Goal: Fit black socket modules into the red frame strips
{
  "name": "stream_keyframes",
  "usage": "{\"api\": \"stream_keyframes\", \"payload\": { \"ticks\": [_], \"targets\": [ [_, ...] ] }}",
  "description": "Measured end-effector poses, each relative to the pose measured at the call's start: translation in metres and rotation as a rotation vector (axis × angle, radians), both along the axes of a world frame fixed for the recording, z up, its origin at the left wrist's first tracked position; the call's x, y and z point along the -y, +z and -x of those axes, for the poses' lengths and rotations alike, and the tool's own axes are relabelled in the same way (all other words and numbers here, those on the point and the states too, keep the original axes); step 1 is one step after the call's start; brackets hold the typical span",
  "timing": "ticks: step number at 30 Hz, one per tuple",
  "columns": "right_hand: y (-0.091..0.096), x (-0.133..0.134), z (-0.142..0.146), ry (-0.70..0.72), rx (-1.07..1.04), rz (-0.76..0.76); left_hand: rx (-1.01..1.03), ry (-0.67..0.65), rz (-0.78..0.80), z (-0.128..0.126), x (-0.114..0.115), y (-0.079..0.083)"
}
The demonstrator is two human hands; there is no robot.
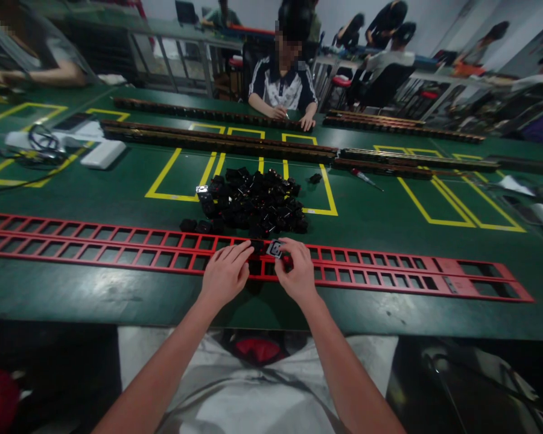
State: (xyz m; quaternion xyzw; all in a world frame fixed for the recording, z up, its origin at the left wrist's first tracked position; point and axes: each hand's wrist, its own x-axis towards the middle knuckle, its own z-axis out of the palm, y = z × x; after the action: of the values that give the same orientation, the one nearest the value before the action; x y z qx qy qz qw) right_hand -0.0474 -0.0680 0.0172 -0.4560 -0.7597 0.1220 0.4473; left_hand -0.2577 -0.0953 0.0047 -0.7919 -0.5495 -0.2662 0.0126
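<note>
A long red slotted frame (371, 268) lies across the table in front of me, with two rows of rectangular openings. My right hand (297, 265) pinches a small square grey-and-black part (274, 248) just over the frame. To its left, my left hand (226, 270) rests over the frame, fingers stretched out and thumb apart. Its fingertips reach a small black part (256, 246); whether they press on it I cannot tell. Beyond both hands is a heap of small black parts (253, 202), with several strays at its near left edge.
Long dark rails (217, 139) lie across the green table (117, 289) behind the heap. A screwdriver (366, 179) is at the right, a white power adapter (103, 154) with cables at the left. Across the table sits a person (283, 84) with hands at a rail.
</note>
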Motion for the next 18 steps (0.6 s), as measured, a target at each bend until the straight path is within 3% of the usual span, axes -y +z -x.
{"api": "stream_keyframes", "payload": {
  "ticks": [6,11,14,18],
  "targets": [
    [0.005,0.003,0.000,0.189,0.030,-0.103,-0.011,0.004,-0.042,0.000,0.001,0.002],
    [0.009,0.015,0.007,0.381,0.003,-0.043,-0.039,-0.065,-0.078,0.004,0.002,0.003],
    [0.003,0.016,0.013,0.370,-0.059,-0.004,-0.001,-0.103,-0.086,0.007,0.002,0.001],
    [-0.010,0.012,0.019,0.238,-0.049,-0.077,0.096,-0.116,-0.139,0.009,0.002,-0.003]
  ]
}}
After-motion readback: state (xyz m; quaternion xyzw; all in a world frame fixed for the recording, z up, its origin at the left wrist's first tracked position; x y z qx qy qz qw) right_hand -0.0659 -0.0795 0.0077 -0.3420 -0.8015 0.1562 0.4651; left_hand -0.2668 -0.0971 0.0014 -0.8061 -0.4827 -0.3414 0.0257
